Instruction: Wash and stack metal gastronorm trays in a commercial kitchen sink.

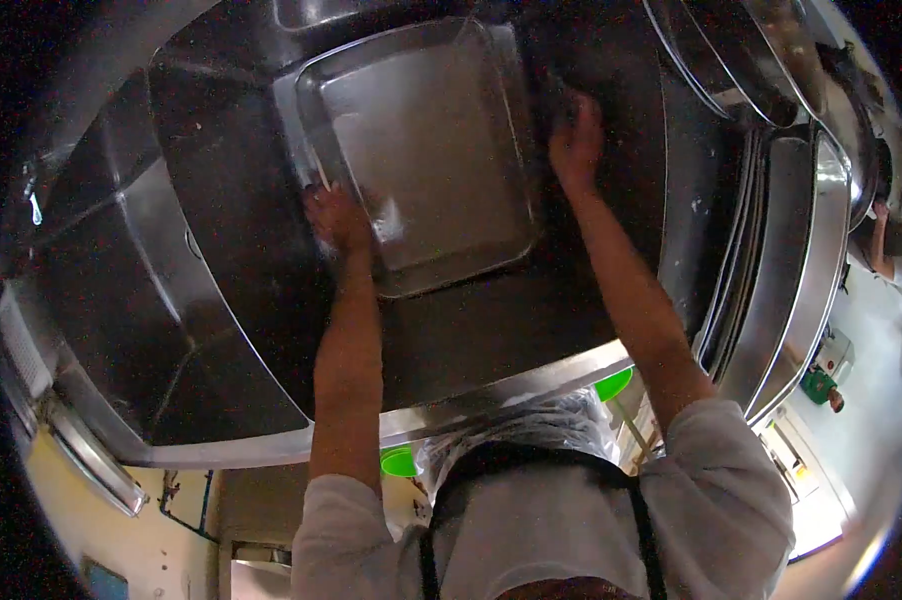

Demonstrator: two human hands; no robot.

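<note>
A shallow rectangular metal pan (428,157) with rounded corners lies on a dark metal work surface (481,322) in front of me. My left hand (338,215) is at the pan's left edge, fingers curled around the rim. A thin pale strip shows just above those fingers, too blurred to name. To the right of the pan, apart from it, is my right hand (577,142), its fingers bent. Something dark shows by its fingertips, but shadow hides what it is and whether the hand holds it.
Large metal trays (785,247) stand on edge at the right. A metal sink basin (113,300) lies left, behind a raised divider. Clear plastic sheeting (526,427) and green rims (398,461) show below the front edge. Two people, one in green (818,386), are farther right.
</note>
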